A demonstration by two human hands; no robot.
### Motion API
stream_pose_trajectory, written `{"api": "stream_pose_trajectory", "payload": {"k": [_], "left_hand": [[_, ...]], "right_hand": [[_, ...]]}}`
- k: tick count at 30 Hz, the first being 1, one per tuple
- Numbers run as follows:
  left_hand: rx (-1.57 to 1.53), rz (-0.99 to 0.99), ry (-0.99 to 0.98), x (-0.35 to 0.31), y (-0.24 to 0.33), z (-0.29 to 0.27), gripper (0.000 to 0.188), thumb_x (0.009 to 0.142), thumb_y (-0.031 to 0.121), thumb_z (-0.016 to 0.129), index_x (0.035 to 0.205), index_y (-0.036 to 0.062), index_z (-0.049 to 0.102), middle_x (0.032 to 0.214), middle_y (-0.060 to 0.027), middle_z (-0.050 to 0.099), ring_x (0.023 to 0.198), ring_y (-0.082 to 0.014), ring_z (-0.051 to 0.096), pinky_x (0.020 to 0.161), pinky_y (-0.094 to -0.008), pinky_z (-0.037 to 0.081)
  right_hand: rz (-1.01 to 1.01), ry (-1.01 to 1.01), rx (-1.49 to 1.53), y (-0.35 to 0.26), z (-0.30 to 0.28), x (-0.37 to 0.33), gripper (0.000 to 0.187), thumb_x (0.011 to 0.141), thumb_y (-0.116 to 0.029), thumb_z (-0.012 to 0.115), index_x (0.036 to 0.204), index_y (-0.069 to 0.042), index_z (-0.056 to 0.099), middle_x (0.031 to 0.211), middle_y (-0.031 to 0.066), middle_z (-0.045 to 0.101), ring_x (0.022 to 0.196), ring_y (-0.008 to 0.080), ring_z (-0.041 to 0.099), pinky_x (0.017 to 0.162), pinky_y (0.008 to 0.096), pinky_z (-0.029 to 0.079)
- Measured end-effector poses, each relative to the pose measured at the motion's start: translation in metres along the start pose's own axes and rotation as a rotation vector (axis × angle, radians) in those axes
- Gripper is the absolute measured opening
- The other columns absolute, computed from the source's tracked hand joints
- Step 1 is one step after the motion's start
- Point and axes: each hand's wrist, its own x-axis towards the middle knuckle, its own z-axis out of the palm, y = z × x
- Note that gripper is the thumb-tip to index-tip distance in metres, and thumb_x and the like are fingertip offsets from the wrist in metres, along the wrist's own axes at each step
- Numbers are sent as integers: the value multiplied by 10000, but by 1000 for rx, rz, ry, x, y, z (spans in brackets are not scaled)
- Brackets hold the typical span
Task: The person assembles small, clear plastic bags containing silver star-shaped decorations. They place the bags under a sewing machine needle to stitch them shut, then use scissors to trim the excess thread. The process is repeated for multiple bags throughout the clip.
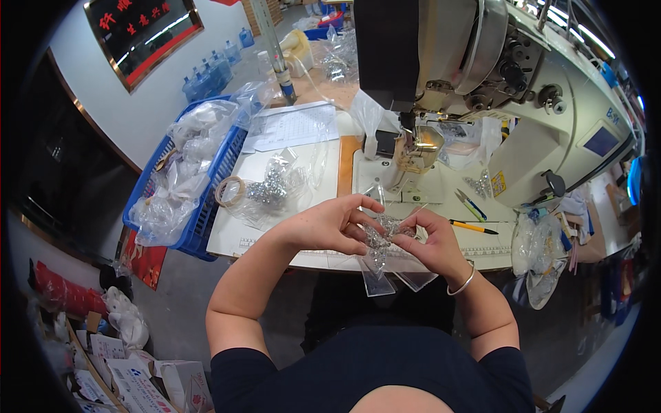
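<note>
We are pinching the glittery silver trim (383,234) between left hand (329,226) and right hand (432,242), both grips closed, its clear strips (377,281) hanging toward us

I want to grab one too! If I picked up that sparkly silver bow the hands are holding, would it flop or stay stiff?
Probably a bit of both. The sparkly silver bow keeps its puffy shape between the left hand and right hand, so it seems springy. Its clear plastic strips hang down limply, so those would likely flop. It looks light, pinched with fingertips only.
</note>
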Motion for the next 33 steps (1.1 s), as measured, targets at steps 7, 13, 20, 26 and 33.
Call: {"api": "stream_pose_trajectory", "payload": {"k": [7, 13, 20, 26, 33], "left_hand": [[255, -8, 214, 18, -4, 6, 379, 727, 32, 730, 1052, -43, 552, 877, -94, 655, 795, -137, 630, 698, -245, 510], [243, -52, 184, 26, -9, -5, 267, 726, 38, 722, 952, -39, 603, 827, -75, 654, 758, -109, 619, 672, -223, 494], [259, -53, 136, 26, -14, -6, 276, 712, 52, 732, 949, -28, 616, 805, -54, 644, 729, -92, 603, 640, -218, 482], [157, -87, 103, 23, -19, -9, 281, 709, 48, 742, 950, -25, 616, 812, -41, 633, 724, -91, 597, 635, -213, 482], [179, -94, 125, 23, -20, -6, 268, 719, 21, 727, 955, -29, 610, 824, -50, 631, 737, -90, 597, 644, -214, 484]], "right_hand": [[5, 16, -79, 11, 10, 5, 204, 708, -159, 734, 788, 2, 637, 704, 57, 564, 671, 139, 522, 645, 272, 428], [138, -51, -16, 13, 9, 11, 227, 741, -191, 725, 820, 6, 644, 748, 56, 614, 703, 116, 541, 662, 262, 440], [243, -309, 265, 23, -15, 13, 341, 942, -276, 498, 957, 21, 667, 781, 24, 625, 749, 96, 546, 722, 249, 450], [246, -390, 281, 17, -24, 16, 361, 928, -307, 509, 1000, 5, 677, 786, 50, 647, 741, 103, 556, 721, 251, 458], [176, -353, 93, 12, -24, 13, 277, 799, -248, 686, 947, -14, 693, 815, 76, 676, 753, 124, 599, 728, 264, 468]]}}
